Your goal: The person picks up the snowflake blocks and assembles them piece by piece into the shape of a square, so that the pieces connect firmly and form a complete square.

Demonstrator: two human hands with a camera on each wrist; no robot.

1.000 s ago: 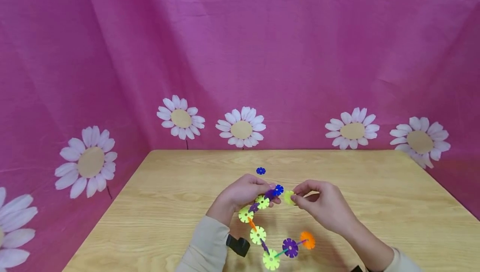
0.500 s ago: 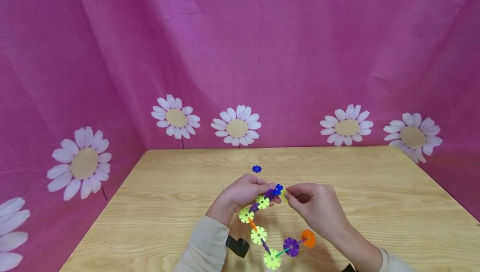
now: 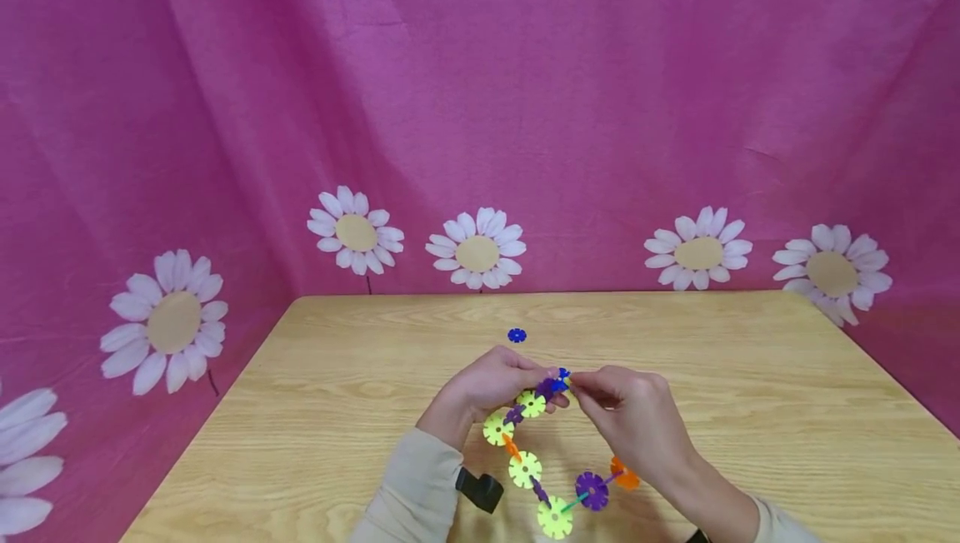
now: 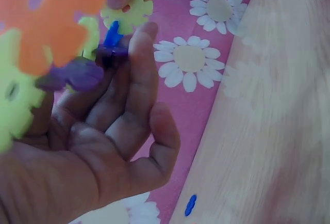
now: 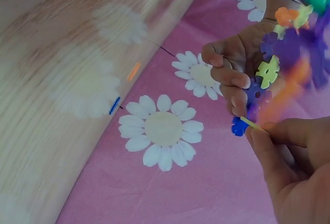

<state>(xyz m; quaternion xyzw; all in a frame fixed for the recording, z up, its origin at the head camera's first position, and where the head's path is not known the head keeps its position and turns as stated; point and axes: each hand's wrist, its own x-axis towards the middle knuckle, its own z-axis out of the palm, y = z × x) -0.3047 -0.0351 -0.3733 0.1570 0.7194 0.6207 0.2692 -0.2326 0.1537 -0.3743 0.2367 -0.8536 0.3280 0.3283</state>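
A chain of slotted snowflake discs (image 3: 525,470) in yellow, purple, orange and blue hangs from my left hand (image 3: 487,381), whose fingers pinch a purple disc (image 5: 256,94) near its upper end. Beyond those fingers sticks out a blue disc (image 5: 239,126), the last one of the chain. My right hand (image 3: 637,410) pinches a yellow disc (image 4: 136,12) between thumb and forefinger, edge against the blue disc. Whether their slots are engaged I cannot tell. Behind the right wrist, the chain's orange end disc (image 3: 624,473) is partly hidden.
A loose blue disc (image 3: 517,335) lies on the wooden table (image 3: 360,393) beyond the hands. In the right wrist view an orange disc (image 5: 134,71) also lies near the table's edge. A pink curtain (image 3: 570,110) with printed daisies surrounds the table.
My right hand has moved left, bringing the yellow disc from a gap away up to the blue disc. The blue disc has turned slightly; my left hand has stayed nearly in place.
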